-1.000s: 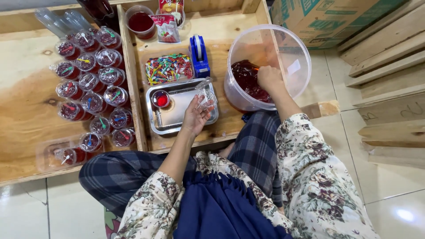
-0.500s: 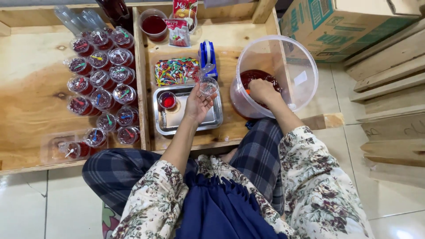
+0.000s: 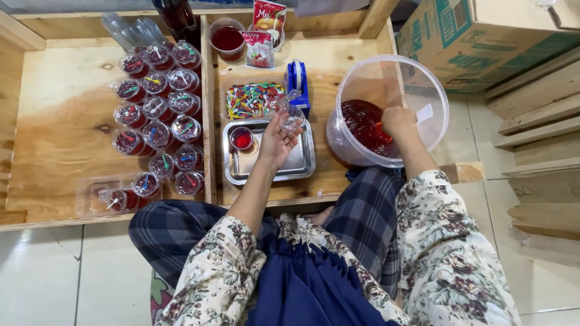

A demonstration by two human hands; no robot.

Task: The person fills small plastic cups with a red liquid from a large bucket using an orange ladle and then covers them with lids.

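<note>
My left hand holds a small clear plastic cup with its lid hinged up, above a metal tray. On the tray stands a small cup of red jelly. My right hand reaches down inside a large clear plastic tub tilted toward me, touching the red jelly at its bottom. I cannot tell whether it grips anything there.
Several filled, lidded jelly cups stand in rows on the left wooden tray. A box of coloured picks, a blue tape dispenser, a red-filled cup and sachets lie behind. Cardboard box and wooden planks are right.
My left hand has lifted the clear cup slightly up and toward the tub. My right hand has pushed deeper into the tub's red jelly. The camera view has shifted.
</note>
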